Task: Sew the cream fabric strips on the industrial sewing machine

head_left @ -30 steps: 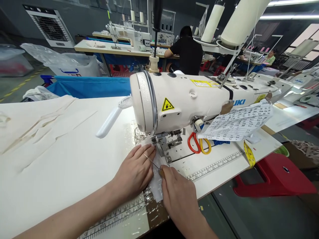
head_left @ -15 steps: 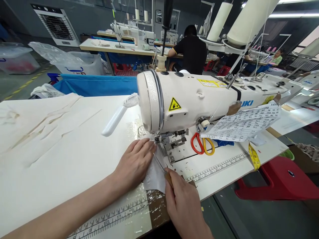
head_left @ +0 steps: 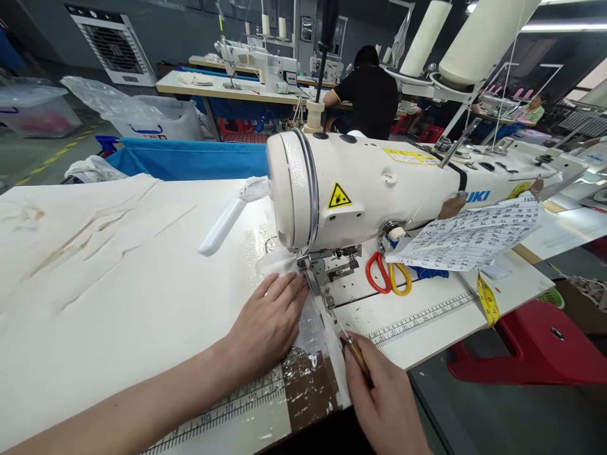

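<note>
Left hand [head_left: 272, 319] presses flat, fingers spread, on the white fabric [head_left: 332, 357], the presser foot [head_left: 327, 272] just beyond its fingertips; right hand [head_left: 384, 404], pinching the wooden-handled awl [head_left: 353, 351], has drawn back rightward.

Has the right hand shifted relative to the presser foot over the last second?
Yes. The right hand, holding a thin awl, has drawn back from the presser foot toward the near table edge, slightly rightward.

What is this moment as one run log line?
left hand: flat on white fabric beside presser foot | right hand: grips wooden-handled awl, tip toward presser foot | scissors: untouched, right of presser foot
</note>
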